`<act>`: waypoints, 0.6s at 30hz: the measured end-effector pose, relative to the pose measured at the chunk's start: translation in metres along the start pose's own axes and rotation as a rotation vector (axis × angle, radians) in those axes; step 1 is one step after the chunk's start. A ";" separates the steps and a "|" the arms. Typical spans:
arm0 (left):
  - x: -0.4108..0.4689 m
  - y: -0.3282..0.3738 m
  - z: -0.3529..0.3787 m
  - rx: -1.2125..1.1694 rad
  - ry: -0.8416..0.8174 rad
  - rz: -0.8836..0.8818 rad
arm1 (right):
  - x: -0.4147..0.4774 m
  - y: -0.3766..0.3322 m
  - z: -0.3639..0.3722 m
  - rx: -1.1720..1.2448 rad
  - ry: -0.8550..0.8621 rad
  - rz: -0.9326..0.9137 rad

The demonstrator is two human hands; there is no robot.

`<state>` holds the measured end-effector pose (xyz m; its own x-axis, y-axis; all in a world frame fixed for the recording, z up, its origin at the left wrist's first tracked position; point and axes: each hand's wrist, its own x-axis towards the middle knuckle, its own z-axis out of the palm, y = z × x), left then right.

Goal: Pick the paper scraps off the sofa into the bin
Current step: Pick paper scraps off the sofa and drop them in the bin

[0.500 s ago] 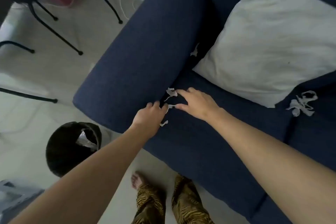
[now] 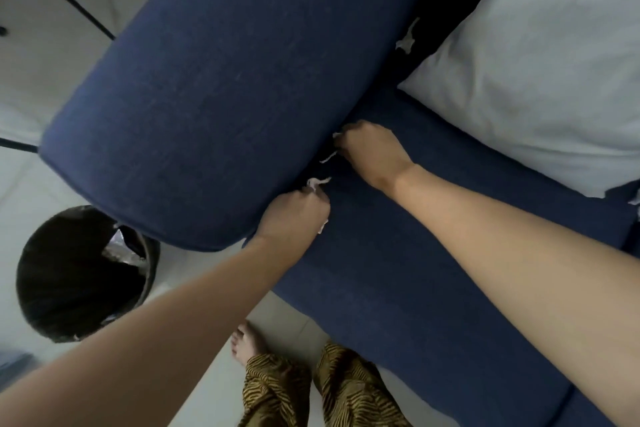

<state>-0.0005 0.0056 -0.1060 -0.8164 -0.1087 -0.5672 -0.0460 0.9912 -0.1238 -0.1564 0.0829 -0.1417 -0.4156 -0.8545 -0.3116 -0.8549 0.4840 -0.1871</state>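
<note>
Left hand (image 2: pixel 294 215): grip curled shut, a paper scrap (image 2: pixel 317 183) pinched at the fingertips; a second white bit shows at its 4 o'clock edge. Right hand (image 2: pixel 372 152): grip closed low in the crease, a scrap (image 2: pixel 336 135) apparently nipped at its 10 o'clock side. Between the hands a loose strip (image 2: pixel 328 157) is seen in the seam between the armrest (image 2: pixel 214 87) and the seat of the sofa (image 2: pixel 398 274). A further scrap (image 2: pixel 407 42) lies at 1 o'clock beside the pillow (image 2: pixel 540 55). The bin (image 2: pixel 79 274) stands on the floor at 8 o'clock, well apart. Advice: scraps are best pinched flat and drawn out along the seam, not pushed deeper, and gathered before being carried to the bin.
</note>
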 end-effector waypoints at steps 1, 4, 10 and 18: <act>-0.003 -0.003 -0.007 -0.024 -0.029 0.008 | -0.001 0.000 -0.002 0.020 -0.002 0.016; -0.009 -0.006 -0.011 -0.033 -0.040 0.031 | -0.010 -0.001 -0.006 0.115 0.014 0.069; -0.050 -0.012 -0.006 -0.249 0.025 0.014 | -0.065 -0.030 -0.022 0.400 0.111 0.121; -0.156 -0.073 0.063 -0.524 0.173 0.077 | -0.111 -0.149 -0.029 0.459 -0.024 -0.101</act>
<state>0.1668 -0.0546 -0.0595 -0.9092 -0.0645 -0.4114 -0.2269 0.9052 0.3594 0.0079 0.1004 -0.0523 -0.3256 -0.8995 -0.2914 -0.6626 0.4370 -0.6083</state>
